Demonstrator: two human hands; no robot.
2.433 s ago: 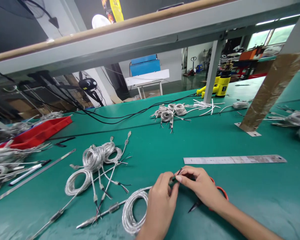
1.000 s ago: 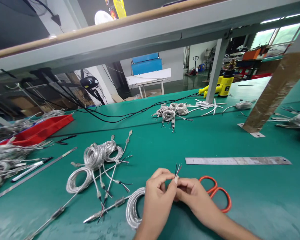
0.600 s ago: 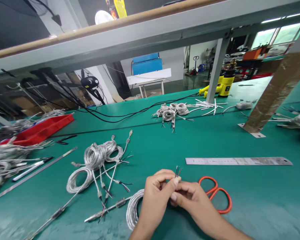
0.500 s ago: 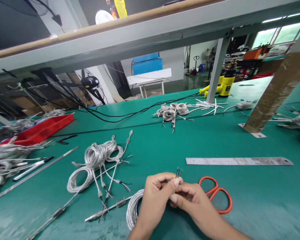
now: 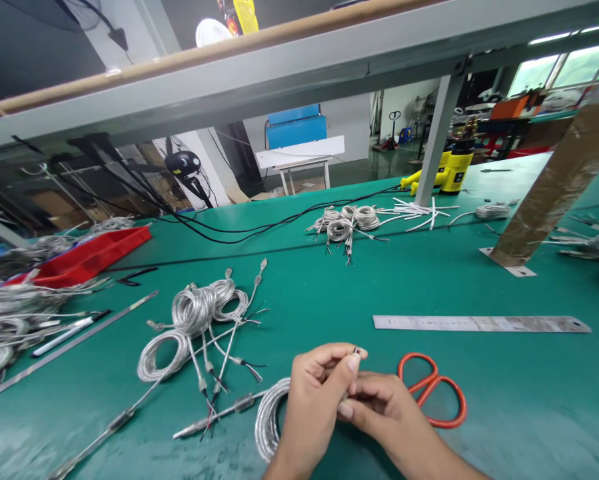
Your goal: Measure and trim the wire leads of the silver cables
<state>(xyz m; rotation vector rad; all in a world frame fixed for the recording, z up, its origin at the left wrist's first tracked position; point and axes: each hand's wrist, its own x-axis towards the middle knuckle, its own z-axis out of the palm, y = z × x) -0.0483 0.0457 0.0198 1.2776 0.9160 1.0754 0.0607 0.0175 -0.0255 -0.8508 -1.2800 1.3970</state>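
Note:
My left hand [image 5: 316,393] pinches the thin wire ends [image 5: 358,351] of a cable between thumb and forefinger; only a dark tip shows. Close against it, my right hand [image 5: 389,403] is closed on the same cable just below, with most of it hidden by the fingers. A coiled clear-sheathed cable [image 5: 266,427] lies beside my left wrist, its plug end pointing left; whether it is the held one I cannot tell. Orange-handled scissors [image 5: 446,400] rest right of my right hand, their blades hidden behind it.
Coiled cables with bared wires [image 5: 194,313] lie to the left, more coils [image 5: 340,230] farther back. A steel ruler [image 5: 479,324] lies beyond the scissors. A red tray [image 5: 89,260] and piled cables are at far left. Shelf posts [image 5: 544,193] and a yellow heat gun [image 5: 454,177] stand behind.
The separate wire tips that stuck up above my left fingertips are now mostly covered by them. Both hands remain together in nearly the same place; the view has shifted slightly.

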